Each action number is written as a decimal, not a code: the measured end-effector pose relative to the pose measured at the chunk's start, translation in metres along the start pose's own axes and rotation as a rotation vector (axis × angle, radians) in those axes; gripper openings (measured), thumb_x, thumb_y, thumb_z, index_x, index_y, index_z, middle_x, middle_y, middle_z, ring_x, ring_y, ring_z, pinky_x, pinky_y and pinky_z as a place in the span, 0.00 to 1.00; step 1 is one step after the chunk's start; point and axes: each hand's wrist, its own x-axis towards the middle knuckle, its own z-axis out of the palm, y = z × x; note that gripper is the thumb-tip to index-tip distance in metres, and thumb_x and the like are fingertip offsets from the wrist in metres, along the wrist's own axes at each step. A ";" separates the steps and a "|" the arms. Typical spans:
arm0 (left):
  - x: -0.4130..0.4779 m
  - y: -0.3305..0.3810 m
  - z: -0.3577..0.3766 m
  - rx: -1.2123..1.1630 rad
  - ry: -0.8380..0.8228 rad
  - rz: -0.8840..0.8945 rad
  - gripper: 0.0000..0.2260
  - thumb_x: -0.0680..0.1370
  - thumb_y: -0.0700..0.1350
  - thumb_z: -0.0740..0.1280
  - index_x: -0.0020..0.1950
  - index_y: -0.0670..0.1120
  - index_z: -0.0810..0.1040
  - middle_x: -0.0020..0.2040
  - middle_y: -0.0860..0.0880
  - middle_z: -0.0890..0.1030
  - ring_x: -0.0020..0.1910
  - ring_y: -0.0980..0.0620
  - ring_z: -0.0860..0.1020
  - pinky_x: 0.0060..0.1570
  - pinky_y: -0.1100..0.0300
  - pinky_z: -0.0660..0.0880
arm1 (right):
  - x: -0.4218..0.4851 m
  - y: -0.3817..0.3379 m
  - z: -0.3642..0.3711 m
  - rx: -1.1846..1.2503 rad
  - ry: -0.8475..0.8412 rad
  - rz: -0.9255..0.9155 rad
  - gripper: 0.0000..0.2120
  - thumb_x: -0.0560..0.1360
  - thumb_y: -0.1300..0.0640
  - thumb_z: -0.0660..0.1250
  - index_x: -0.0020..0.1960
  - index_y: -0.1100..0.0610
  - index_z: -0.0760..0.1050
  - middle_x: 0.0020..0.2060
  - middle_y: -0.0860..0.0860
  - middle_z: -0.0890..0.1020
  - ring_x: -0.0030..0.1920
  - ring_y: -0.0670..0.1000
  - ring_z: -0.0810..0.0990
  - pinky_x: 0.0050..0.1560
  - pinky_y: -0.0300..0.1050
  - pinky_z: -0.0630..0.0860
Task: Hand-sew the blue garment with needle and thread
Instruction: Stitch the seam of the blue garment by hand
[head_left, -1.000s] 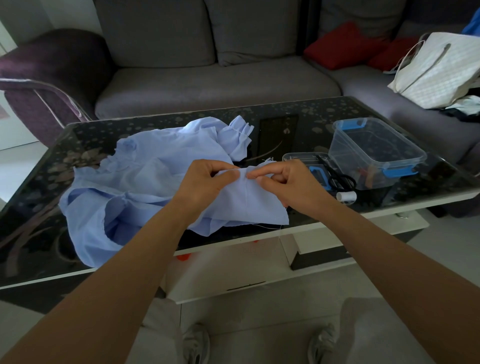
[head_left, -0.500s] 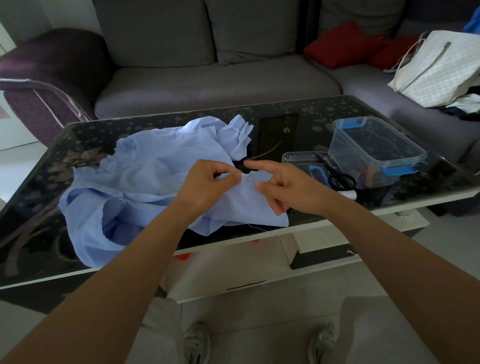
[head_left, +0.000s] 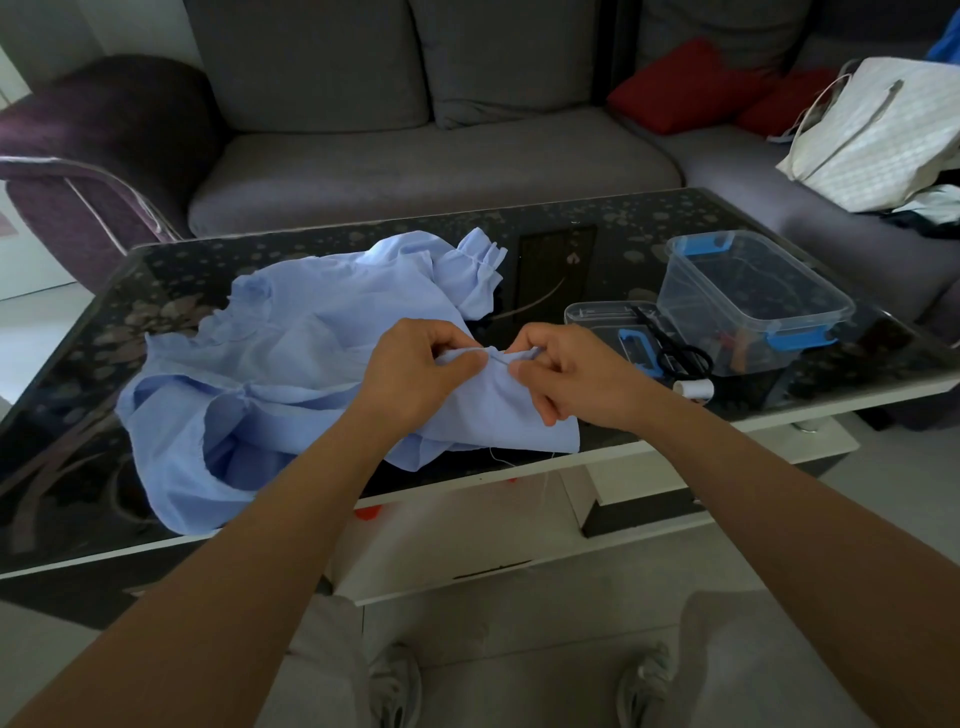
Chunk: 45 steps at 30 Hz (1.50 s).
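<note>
Garment (head_left: 291, 374), pale blue, lies crumpled on the counter (head_left: 571, 218), its bulk at 9 o'clock from the hands. The left hand (head_left: 415, 369) pinches a raised fold of its edge. The right hand (head_left: 566, 374), just at 3 o'clock of the left, pinches the same fold with curled fingers. The needle is too small to make out. A thread (head_left: 492, 456) dangles off the hem at 6 o'clock. Scissors (head_left: 680, 358) and a spool (head_left: 693, 387) lie at 3 o'clock of the right hand, a clear tub (head_left: 753, 291) at 2 o'clock.

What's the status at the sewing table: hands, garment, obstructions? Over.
Left hand pinching blue garment fold. Right hand pinching same fold alongside. Scissors and thread spool to the right, clear of hands.
</note>
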 end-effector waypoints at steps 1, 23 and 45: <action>0.000 0.000 0.000 0.010 0.001 0.004 0.03 0.77 0.45 0.71 0.44 0.50 0.83 0.43 0.49 0.84 0.45 0.53 0.80 0.46 0.66 0.72 | 0.001 0.000 0.000 0.003 0.004 0.002 0.05 0.81 0.58 0.61 0.47 0.54 0.74 0.22 0.46 0.77 0.25 0.42 0.75 0.34 0.34 0.73; -0.004 0.006 -0.011 -0.107 -0.137 -0.027 0.08 0.78 0.44 0.69 0.40 0.55 0.81 0.40 0.57 0.83 0.40 0.66 0.78 0.41 0.77 0.71 | -0.002 0.001 -0.013 0.100 -0.014 -0.017 0.09 0.81 0.61 0.60 0.57 0.55 0.78 0.22 0.45 0.74 0.24 0.42 0.71 0.31 0.30 0.70; -0.002 0.008 -0.003 -0.370 -0.209 -0.172 0.04 0.78 0.45 0.68 0.47 0.50 0.83 0.46 0.50 0.84 0.48 0.55 0.80 0.49 0.66 0.76 | 0.002 -0.005 -0.001 0.419 -0.009 -0.018 0.07 0.81 0.58 0.61 0.52 0.62 0.72 0.22 0.46 0.72 0.23 0.42 0.69 0.30 0.31 0.68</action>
